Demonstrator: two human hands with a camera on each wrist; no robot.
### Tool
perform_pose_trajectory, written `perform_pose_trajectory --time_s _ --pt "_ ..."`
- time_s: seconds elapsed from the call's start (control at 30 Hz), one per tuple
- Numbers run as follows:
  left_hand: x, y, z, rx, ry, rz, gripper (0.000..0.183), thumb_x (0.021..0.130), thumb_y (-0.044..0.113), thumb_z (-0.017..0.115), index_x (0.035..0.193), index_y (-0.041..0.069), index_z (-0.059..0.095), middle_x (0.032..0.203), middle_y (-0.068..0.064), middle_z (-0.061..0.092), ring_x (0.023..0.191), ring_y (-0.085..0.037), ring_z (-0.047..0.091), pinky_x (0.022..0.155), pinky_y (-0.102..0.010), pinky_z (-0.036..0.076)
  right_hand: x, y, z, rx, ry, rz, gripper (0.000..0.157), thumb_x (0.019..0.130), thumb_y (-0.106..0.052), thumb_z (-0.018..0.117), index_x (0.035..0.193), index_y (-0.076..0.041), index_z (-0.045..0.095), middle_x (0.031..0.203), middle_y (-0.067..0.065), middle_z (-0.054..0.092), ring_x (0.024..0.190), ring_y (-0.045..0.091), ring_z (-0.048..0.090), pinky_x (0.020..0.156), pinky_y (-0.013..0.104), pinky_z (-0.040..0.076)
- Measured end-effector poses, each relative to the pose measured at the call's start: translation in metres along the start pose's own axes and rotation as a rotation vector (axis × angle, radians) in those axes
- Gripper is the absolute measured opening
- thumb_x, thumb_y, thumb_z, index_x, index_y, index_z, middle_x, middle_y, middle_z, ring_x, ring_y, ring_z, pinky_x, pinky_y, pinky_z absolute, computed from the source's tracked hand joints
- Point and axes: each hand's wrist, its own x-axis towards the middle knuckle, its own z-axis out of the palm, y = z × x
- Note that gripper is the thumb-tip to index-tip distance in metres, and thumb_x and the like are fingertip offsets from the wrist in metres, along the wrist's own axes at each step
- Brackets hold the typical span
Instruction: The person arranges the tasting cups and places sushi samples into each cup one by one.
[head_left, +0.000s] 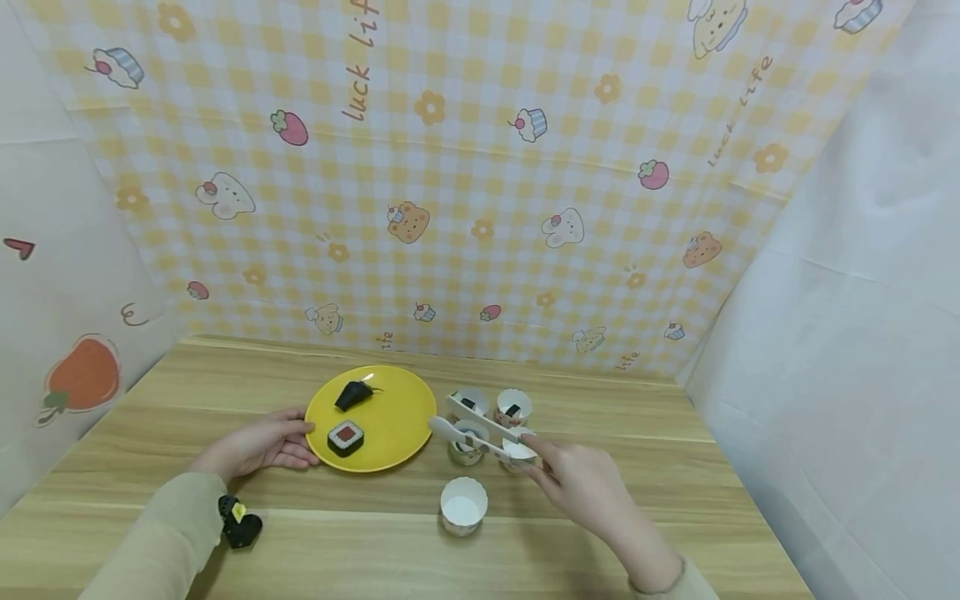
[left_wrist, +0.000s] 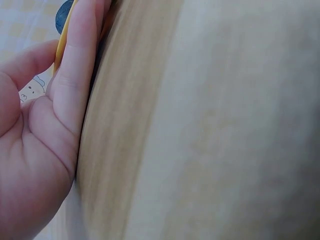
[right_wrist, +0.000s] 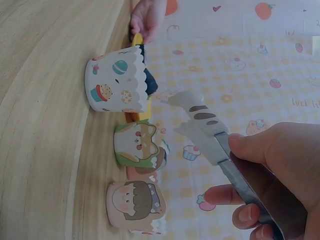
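My left hand (head_left: 264,443) grips the rim of a yellow plate (head_left: 401,417), thumb above and fingers along its underside, as the left wrist view (left_wrist: 62,75) shows. On the plate lie a dark cone-shaped hand roll (head_left: 354,395) and a square sushi roll (head_left: 346,437) with a red centre. My right hand (head_left: 592,492) holds metal tongs (right_wrist: 200,116) with white paw-shaped tips. The tong arms stand apart above the group of paper cups, with no piece visible between them. Dark-and-white pieces show in a back cup (head_left: 514,400) and its neighbours, partly hidden by the tongs.
Nearest me, a white paper cup (head_left: 463,506) stands apart from the others, with its white inside showing. A black device (head_left: 240,523) sits at my left wrist. Behind the wooden table (head_left: 360,550) hangs a yellow checked cloth (head_left: 465,183); a white cloth (head_left: 847,333) hangs at the right.
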Motion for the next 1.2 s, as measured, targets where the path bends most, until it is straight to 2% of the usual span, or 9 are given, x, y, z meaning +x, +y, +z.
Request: perform_pose_trajectory --time_s 0.33,0.5,0.7,1.03,1.2 --pt "0.000 -0.001 0.000 0.000 -0.001 0.002 0.064 0.103 0.013 0.038 0.144 -0.015 -0.004 0.093 -0.018 0.067 0.084 -0.029 0.069 0.079 -0.040 0.057 0.011 -0.005 0.006 -0.002 -0.008 -0.002 0.038 0.089 -0.033 0.068 0.122 -0.014 0.066 0.067 -0.013 0.058 0.046 -0.002 0.034 0.037 0.017 0.030" --pt "0.000 -0.002 -0.001 -0.002 -0.005 0.003 0.066 0.103 0.012 0.038 0.143 -0.015 -0.006 0.094 -0.018 0.067 0.084 -0.028 0.069 0.079 -0.040 0.057 0.016 -0.007 0.008 -0.014 -0.011 -0.014 0.041 0.091 -0.037 0.065 0.126 -0.014 0.064 0.063 -0.016 0.051 0.046 -0.002 0.033 0.037 0.017 0.029" --pt "0.000 -0.002 -0.001 -0.003 -0.008 0.004 0.064 0.103 0.012 0.038 0.143 -0.015 -0.005 0.094 -0.018 0.067 0.084 -0.028 0.069 0.079 -0.040 0.057 0.022 -0.010 0.009 -0.008 -0.014 -0.021 0.041 0.090 -0.031 0.068 0.126 -0.014 0.064 0.059 -0.017 0.043 0.044 -0.001 0.029 0.036 0.018 0.027" --pt "0.001 0.001 -0.001 -0.003 -0.022 0.004 0.066 0.103 0.012 0.038 0.143 -0.015 -0.008 0.095 -0.018 0.067 0.083 -0.027 0.069 0.079 -0.039 0.057 0.034 -0.016 0.012 -0.029 -0.012 -0.049 0.035 0.090 -0.032 0.067 0.120 -0.013 0.065 0.057 -0.015 0.045 0.042 -0.001 0.026 0.033 0.018 0.021" --pt "0.001 0.001 0.000 -0.005 -0.022 0.004 0.066 0.103 0.012 0.038 0.143 -0.015 -0.006 0.094 -0.018 0.067 0.083 -0.027 0.069 0.078 -0.039 0.057 0.039 -0.018 0.015 -0.026 -0.030 -0.046 0.038 0.091 -0.033 0.066 0.122 -0.012 0.065 0.057 -0.014 0.047 0.040 -0.001 0.025 0.032 0.016 0.021"
